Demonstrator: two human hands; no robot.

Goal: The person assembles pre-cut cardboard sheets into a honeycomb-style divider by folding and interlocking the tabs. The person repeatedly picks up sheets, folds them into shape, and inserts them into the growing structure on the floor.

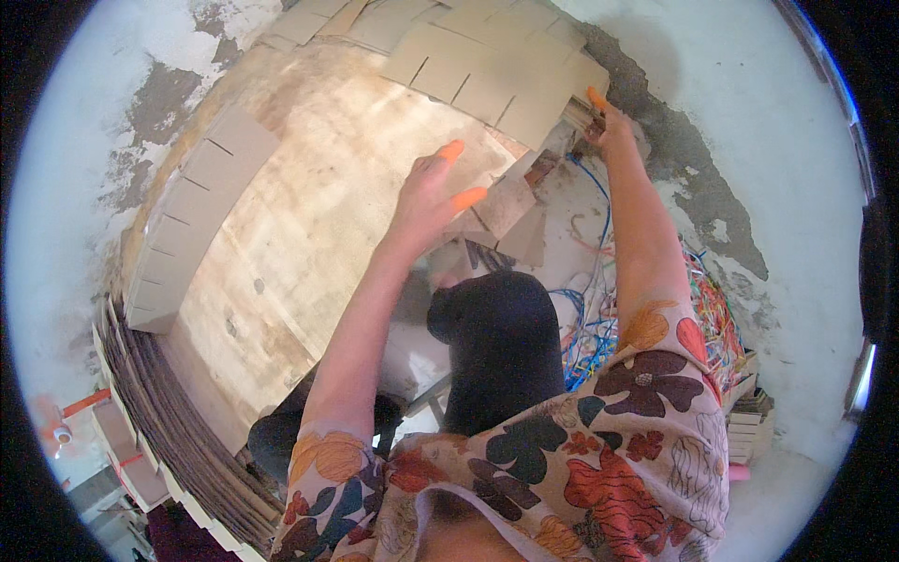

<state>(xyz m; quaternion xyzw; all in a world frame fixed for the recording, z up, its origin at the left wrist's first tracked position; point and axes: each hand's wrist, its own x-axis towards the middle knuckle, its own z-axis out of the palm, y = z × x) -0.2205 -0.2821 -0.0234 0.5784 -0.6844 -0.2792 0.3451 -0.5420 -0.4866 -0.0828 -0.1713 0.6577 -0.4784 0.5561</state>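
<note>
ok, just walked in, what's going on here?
A person is handling slotted cardboard sheets at a pale wooden board. The right hand is at the right-hand edge of the sheets at the far end; how firmly it grips is unclear. The left hand is open and empty over the board, thumb and fingers apart. Another slotted piece lies along the left side, and a tangle of coloured strips sits to the right.

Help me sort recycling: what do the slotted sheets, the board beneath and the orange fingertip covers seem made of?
Slotted sheets: probably cardboard, matt tan, with clean-cut slits. Board: likely plywood, worn, with dark knot-like spots. Fingertip covers: perhaps rubber, smooth orange, fitting snugly.
</note>
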